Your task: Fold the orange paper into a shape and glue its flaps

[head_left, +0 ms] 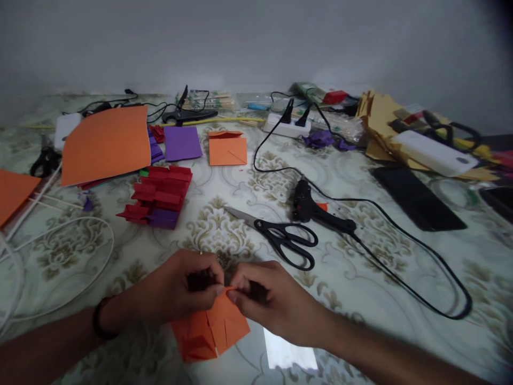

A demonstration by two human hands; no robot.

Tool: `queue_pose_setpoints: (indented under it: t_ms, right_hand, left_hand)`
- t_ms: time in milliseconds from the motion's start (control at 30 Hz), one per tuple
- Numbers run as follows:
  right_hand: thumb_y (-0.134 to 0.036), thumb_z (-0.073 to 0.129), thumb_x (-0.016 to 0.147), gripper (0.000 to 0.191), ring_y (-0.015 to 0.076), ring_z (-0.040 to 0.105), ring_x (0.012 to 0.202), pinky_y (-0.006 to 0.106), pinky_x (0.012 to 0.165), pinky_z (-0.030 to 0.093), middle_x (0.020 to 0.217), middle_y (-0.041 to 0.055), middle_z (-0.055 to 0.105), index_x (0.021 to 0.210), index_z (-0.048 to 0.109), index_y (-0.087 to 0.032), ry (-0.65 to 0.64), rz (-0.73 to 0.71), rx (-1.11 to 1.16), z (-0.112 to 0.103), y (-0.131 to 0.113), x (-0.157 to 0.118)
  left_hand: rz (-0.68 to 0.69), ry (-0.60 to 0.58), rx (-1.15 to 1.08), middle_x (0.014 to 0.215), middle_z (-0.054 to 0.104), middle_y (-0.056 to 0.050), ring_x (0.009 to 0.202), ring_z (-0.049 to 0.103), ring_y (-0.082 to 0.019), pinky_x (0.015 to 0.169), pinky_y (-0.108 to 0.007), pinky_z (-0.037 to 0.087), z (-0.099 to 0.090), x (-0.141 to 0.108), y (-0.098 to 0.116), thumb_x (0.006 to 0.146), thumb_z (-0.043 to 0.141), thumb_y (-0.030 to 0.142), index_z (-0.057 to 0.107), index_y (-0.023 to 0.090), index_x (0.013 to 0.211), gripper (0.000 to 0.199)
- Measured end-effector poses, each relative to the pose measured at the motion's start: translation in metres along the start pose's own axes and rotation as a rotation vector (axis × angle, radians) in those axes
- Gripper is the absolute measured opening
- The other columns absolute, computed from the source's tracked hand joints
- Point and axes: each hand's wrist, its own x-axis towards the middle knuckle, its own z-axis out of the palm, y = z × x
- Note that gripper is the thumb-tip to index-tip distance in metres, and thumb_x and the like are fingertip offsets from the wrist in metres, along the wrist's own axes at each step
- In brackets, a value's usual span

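Observation:
A creased orange paper (230,323) lies near the front of the table, its far corner raised between both hands. My left hand (188,283) pinches that corner from the left, thumb against fingers. From the right, my right hand (268,294) grips the same corner between thumb and fingers. The two hands nearly touch at their fingertips. Folds and slits show on the paper's surface, and my left hand covers part of its upper left side. Black-handled scissors (284,235) lie partly open just beyond my right hand.
A black glue gun (320,211) with a looping cord rests at centre right. Red folded papers (162,192), a folded orange piece (228,151) and a purple square (182,143) lie beyond. A phone (419,198) is at right; a white cable (108,262) curls at left.

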Motion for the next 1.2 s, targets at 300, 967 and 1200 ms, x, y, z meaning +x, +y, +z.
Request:
queue_pose_setpoints:
  t_ms: [300, 967, 1200]
  right_hand:
    - [-0.016, 0.064, 0.095, 0.018, 0.0086, 0.037, 0.057, 0.023, 0.053, 0.031, 0.066, -0.0072, 0.047, 0.077, 0.060, -0.019, -0.024, -0.041, 0.014, 0.000, 0.002, -0.001]
    - [-0.045, 0.064, 0.102, 0.033, 0.0113, 0.041, 0.060, 0.023, 0.053, 0.033, 0.067, -0.0041, 0.049, 0.080, 0.057, -0.020, 0.116, 0.064, 0.242, -0.010, 0.007, -0.006]
    - [-0.050, 0.062, 0.104, 0.036, 0.0110, 0.047, 0.058, 0.023, 0.054, 0.037, 0.068, -0.0044, 0.051, 0.085, 0.057, -0.020, 0.072, 0.131, 0.277, -0.009, 0.007, -0.006]
  left_hand:
    - [0.026, -0.034, 0.005, 0.067, 0.051, 0.006, 0.059, 0.039, -0.009, 0.052, -0.020, 0.030, 0.005, -0.002, -0.008, 0.080, 0.061, 0.008, 0.065, 0.017, 0.081, 0.010]
    - [0.006, -0.005, -0.043, 0.072, 0.060, 0.000, 0.064, 0.050, -0.012, 0.055, -0.021, 0.038, -0.011, -0.001, -0.002, 0.096, 0.059, 0.031, 0.068, 0.016, 0.084, 0.022]
    - [-0.012, 0.012, 0.043, 0.066, 0.057, 0.003, 0.059, 0.047, -0.011, 0.052, -0.022, 0.035, -0.009, -0.004, -0.004, 0.097, 0.059, 0.029, 0.072, 0.017, 0.084, 0.022]
